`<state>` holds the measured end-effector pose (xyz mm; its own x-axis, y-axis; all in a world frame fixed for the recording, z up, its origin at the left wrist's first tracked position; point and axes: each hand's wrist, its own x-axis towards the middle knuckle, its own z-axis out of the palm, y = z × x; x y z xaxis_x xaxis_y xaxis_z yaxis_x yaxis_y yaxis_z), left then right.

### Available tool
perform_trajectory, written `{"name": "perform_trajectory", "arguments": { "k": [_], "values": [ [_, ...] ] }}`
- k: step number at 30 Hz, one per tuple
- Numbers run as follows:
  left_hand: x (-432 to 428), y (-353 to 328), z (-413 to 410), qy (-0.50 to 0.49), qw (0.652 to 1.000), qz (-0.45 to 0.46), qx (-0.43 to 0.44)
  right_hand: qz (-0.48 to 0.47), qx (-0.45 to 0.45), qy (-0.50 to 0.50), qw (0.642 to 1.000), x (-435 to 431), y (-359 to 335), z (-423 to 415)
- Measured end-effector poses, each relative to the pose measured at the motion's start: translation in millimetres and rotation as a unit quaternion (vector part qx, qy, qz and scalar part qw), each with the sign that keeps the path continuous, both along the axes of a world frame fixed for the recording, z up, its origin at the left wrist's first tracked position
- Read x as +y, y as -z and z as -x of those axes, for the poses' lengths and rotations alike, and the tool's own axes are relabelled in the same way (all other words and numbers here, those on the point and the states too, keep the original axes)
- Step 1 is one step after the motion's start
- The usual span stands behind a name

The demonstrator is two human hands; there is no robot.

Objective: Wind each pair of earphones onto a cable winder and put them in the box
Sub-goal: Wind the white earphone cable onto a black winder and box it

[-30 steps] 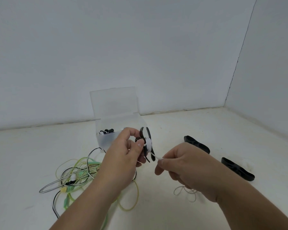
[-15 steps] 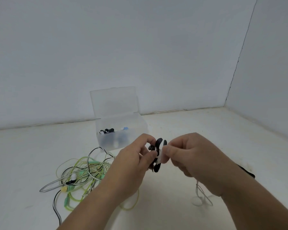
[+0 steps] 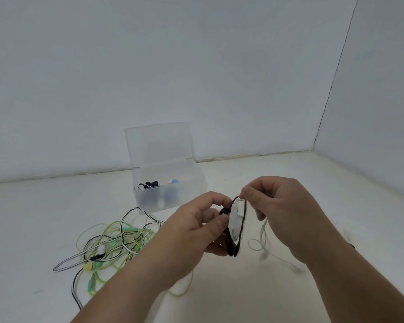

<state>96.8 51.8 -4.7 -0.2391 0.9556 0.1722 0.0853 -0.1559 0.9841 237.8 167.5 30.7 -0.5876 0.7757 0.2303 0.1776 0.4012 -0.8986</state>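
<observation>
Both forearms reach in from the near edge and meet mid-scene. The left grip (image 3: 194, 229), knuckles up, curls thumb and fingers around the cable winder (image 3: 236, 220). The right grip (image 3: 282, 210), just right of it, pinches the white cable (image 3: 263, 229) between thumb and forefinger at the winder's top, its other fingers curled.
</observation>
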Motion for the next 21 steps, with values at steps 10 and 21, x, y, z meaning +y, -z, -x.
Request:
{"name": "perform_trajectory", "arguments": {
  "k": [10,21],
  "values": [
    [-4,-16,1,-0.054,0.98,-0.065,-0.182,0.076,-0.056,-0.12,0.988,-15,12,15],
    [-10,-33,17,-0.174,0.911,-0.135,-0.348,0.332,0.066,-0.187,0.922,-10,4,8]
  ]
}}
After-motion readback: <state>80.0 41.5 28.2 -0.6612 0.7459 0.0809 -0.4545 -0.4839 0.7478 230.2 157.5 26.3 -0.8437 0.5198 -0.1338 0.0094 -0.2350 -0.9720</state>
